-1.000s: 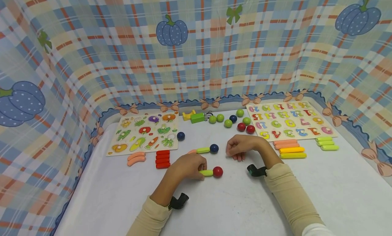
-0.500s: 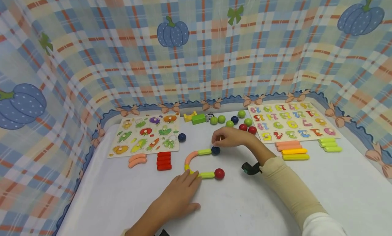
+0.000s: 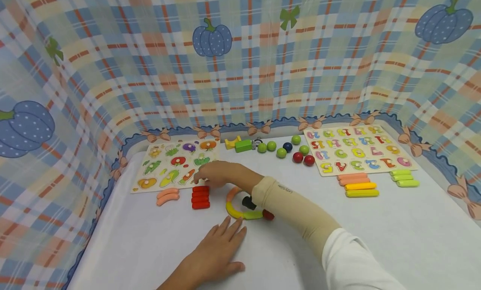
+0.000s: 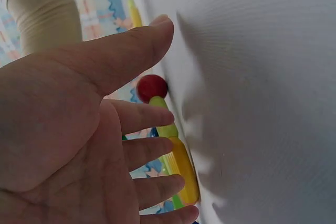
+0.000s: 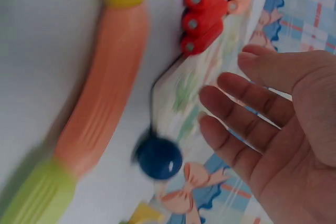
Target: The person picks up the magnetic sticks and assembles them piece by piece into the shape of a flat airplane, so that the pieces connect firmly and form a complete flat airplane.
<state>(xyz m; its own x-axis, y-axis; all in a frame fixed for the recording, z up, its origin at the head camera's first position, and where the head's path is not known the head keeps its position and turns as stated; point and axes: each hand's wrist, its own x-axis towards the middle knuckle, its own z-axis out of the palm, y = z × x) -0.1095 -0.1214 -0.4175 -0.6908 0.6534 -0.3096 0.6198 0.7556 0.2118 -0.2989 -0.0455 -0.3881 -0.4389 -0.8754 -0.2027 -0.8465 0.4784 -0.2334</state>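
My left hand (image 3: 218, 252) lies spread on the white table, fingertips just short of a curved chain of toy sticks. That chain joins an orange curved stick (image 3: 234, 194), a yellow curved stick (image 3: 234, 210), a green stick (image 3: 253, 214) and a red ball (image 3: 268, 214); the right forearm hides its far end. Above the table, my right hand (image 3: 216, 175) reaches over the lower right corner of the vegetable puzzle board (image 3: 139, 189), near several red sticks (image 3: 201, 197). In the right wrist view its fingers are relaxed and hold nothing; a dark blue ball (image 5: 160, 158) lies nearby.
Two orange curved sticks (image 3: 167, 196) lie left of the red ones. Green, red and blue balls (image 3: 281, 152) sit at the back, beside a green block (image 3: 243, 146). A number board (image 3: 360, 150) stands at the right, with orange, yellow and green sticks (image 3: 406, 183) before it.
My left hand let go of the chain and drew back flat onto the table. The right hand went from the chain's blue ball leftward to the red sticks. The yellow curve came into view.
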